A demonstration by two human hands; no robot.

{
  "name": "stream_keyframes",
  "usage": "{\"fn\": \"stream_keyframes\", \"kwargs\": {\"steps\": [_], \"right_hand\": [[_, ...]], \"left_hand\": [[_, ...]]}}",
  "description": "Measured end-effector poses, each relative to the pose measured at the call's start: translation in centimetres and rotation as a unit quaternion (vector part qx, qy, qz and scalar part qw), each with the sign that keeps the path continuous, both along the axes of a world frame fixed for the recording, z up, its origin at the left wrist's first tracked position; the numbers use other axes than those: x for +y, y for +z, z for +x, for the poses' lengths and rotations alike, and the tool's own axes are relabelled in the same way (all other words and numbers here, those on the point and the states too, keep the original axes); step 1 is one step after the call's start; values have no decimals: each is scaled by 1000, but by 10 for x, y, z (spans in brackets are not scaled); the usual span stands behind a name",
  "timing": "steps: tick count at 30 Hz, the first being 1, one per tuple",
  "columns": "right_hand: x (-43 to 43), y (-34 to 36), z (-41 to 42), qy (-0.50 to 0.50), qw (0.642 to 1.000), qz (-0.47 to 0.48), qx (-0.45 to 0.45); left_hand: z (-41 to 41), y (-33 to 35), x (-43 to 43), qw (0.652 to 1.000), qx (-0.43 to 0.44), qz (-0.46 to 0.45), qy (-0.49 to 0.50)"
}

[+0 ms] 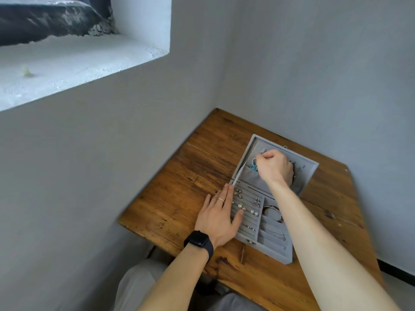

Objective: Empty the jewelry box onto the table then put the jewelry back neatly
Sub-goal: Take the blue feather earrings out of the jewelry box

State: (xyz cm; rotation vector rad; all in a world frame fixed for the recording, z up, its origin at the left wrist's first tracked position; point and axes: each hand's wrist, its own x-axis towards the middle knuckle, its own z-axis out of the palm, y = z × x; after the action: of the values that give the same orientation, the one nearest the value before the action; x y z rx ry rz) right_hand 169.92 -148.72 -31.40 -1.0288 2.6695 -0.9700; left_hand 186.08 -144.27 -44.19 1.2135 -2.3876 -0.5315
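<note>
A grey velvet jewelry box point(287, 254) lies open on the wooden table point(190, 176), its lid point(307, 173) folded back. My left hand point(219, 217) rests flat with straight fingers on the box's left edge and ring rows. Earrings point(241, 206) and pearl studs point(254, 212) sit in the rows; a bracelet point(272, 209) lies in a right compartment. My right hand point(275, 166) reaches into the lid pocket, fingers curled, pinching a piece of blue and silver jewelry point(254, 164) there.
The table stands in a corner, with grey walls close on the left and at the back. A deep window sill point(78, 63) is high on the left. My knees point(139, 286) are under the table's near edge.
</note>
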Motion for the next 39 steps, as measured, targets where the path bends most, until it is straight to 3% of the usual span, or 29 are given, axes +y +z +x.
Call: {"fn": "stream_keyframes", "kwargs": {"steps": [5,10,19,24,39], "right_hand": [[-2,1,4,-6,1000,13,16],[-3,3,3,11,997,-13,-78],[-1,-4,0,6,997,-29,-67],[0,-6,-1,8,1000,-25,-8],[-1,18,-4,84,988,-122,-49]], "left_hand": [[0,1,0,1000,4,-1,0],[1,0,-1,1000,4,-6,2],[0,-2,-1,1000,4,-9,4],[-1,-1,0,1000,3,-10,4],[2,1,0,1000,-6,-5,1]]}}
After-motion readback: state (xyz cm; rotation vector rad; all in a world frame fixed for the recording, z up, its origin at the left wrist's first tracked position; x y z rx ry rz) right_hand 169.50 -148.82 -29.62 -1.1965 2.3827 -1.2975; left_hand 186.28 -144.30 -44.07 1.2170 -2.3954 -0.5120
